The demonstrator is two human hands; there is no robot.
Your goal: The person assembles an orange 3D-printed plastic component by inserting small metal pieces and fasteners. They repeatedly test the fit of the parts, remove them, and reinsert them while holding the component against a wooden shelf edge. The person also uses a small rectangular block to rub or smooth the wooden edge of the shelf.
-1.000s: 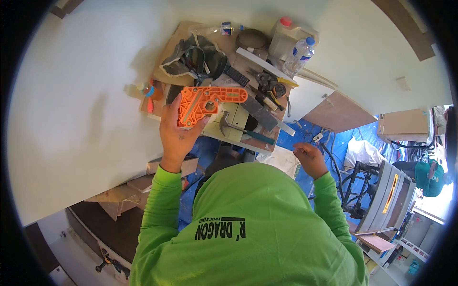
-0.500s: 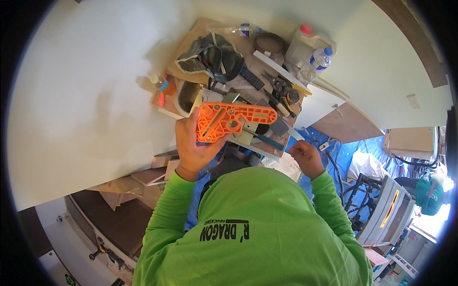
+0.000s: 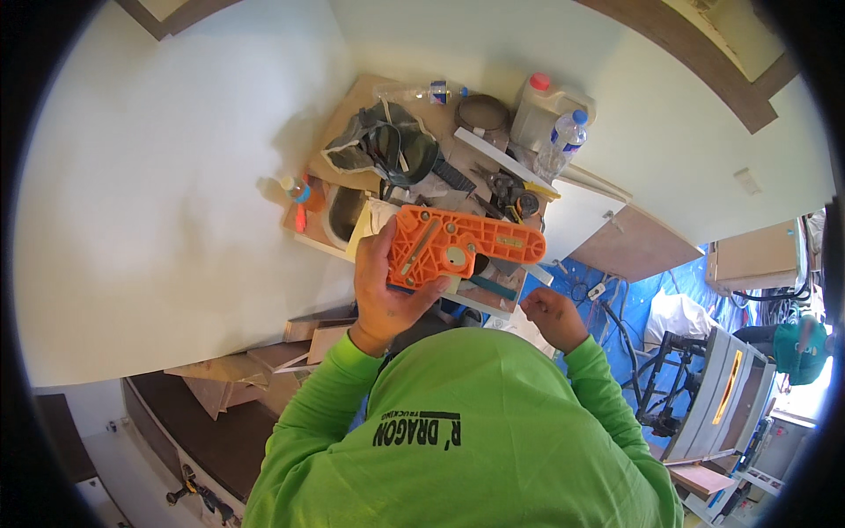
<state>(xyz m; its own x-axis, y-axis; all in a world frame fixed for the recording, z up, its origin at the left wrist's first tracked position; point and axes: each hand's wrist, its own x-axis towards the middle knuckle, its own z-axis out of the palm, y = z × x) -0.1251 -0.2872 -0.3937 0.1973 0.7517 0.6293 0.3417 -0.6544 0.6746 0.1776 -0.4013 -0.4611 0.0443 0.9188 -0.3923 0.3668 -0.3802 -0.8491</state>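
Note:
My left hand (image 3: pixel 387 295) grips the wide end of an orange ribbed plastic tool (image 3: pixel 431 236), which has a pistol-like outline and a round hole. Its narrow arm points right, over the cluttered work surface. My right hand (image 3: pixel 556 319) is apart from it, farther right, with its fingers curled and pinched together; I cannot make out anything in them. Below the tool's arm lies a long teal piece (image 3: pixel 495 288). Behind it sit pliers (image 3: pixel 503 187), a tape measure (image 3: pixel 526 204) and a dark mask-like item with straps (image 3: pixel 396 145).
An orange drink bottle (image 3: pixel 304 191) stands at the left edge. A jug with a red cap (image 3: pixel 539 113) and a water bottle (image 3: pixel 562 148) stand at the back right. Wood boards (image 3: pixel 220 374) lie lower left. Blue sheeting (image 3: pixel 629 295) covers the floor; a person (image 3: pixel 799 348) is far right.
My left hand has carried the orange tool rightward, covering more of the hand tools behind it. My right hand stays curled and appears slightly lower and further left. The view has shifted upward.

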